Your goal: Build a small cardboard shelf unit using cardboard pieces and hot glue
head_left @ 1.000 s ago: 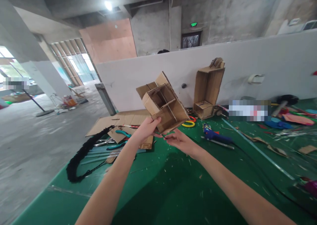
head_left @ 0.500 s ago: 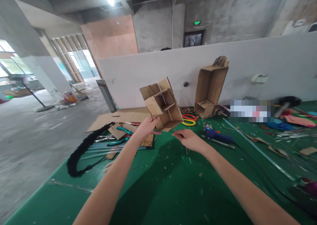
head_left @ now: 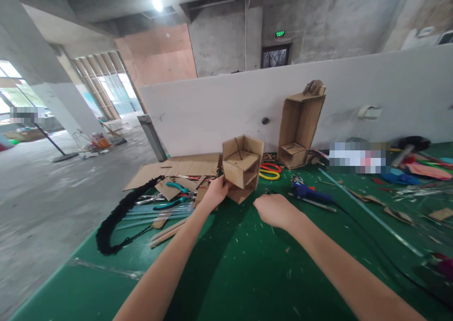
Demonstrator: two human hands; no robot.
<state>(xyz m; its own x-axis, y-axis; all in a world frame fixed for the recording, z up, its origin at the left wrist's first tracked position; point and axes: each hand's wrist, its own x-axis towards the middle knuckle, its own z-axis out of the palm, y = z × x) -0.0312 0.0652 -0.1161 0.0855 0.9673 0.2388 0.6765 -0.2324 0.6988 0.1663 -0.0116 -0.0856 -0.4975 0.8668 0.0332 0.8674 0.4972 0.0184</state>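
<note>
The cardboard box (head_left: 234, 174) seems light, stiff but crushable, best held by its edge, where the left hand (head_left: 215, 193) clamps; the right hand's (head_left: 275, 209) fingers curl together, contents unclear.

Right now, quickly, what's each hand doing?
Left hand: closed, holding the small cardboard box by its lower side.
Right hand: curled closed, apart from the box; whether it holds anything can't be told.

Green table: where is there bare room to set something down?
Mostly bare: the patch in front of the box, between left forearm and right forearm; a smaller one at left, this side of the clear strip. Crowded: around the pliers and right of the blue strip.
</note>
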